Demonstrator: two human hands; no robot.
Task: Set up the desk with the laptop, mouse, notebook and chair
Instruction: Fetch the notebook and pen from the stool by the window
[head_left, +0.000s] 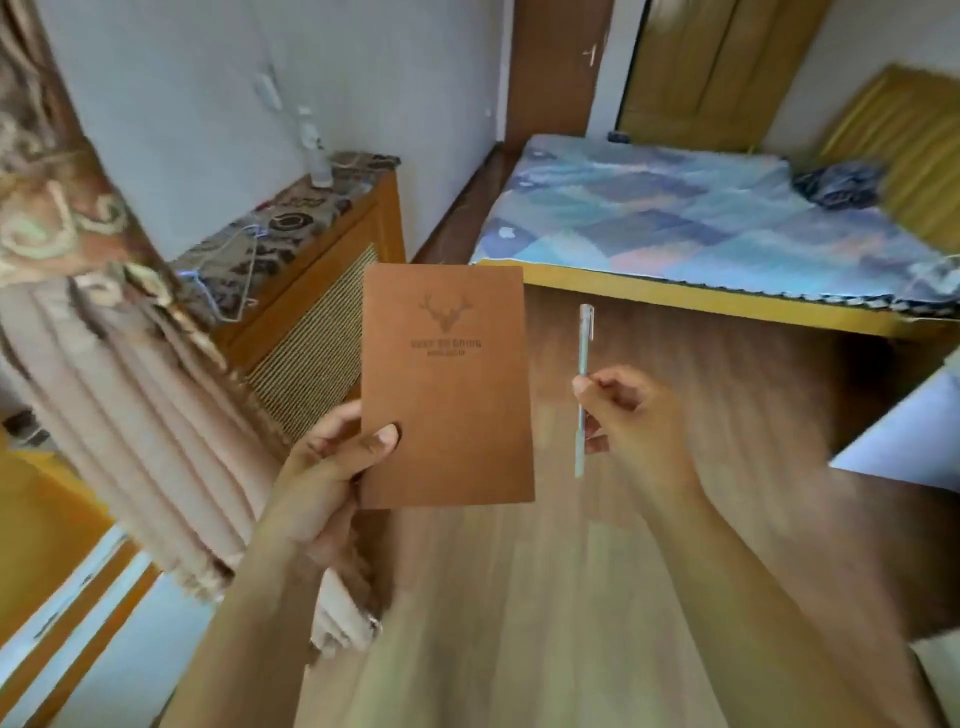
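A brown notebook (449, 384) with a stamped deer head on its cover is held upright in mid-air at the centre of the view. My left hand (327, 467) grips its lower left corner, thumb on the cover. To its right, my right hand (623, 410) pinches a pale clear-capped pen (583, 384), which stands almost vertical. Both are above a wooden floor. No laptop, mouse, chair or desk shows in this view.
A pink pleated curtain (130, 395) hangs at the left. A low wooden cabinet (311, 270) with a patterned top stands by the wall, a bottle (317, 150) on it. A bed (701, 223) with a blue quilt lies ahead, a white surface (904, 441) at the right edge.
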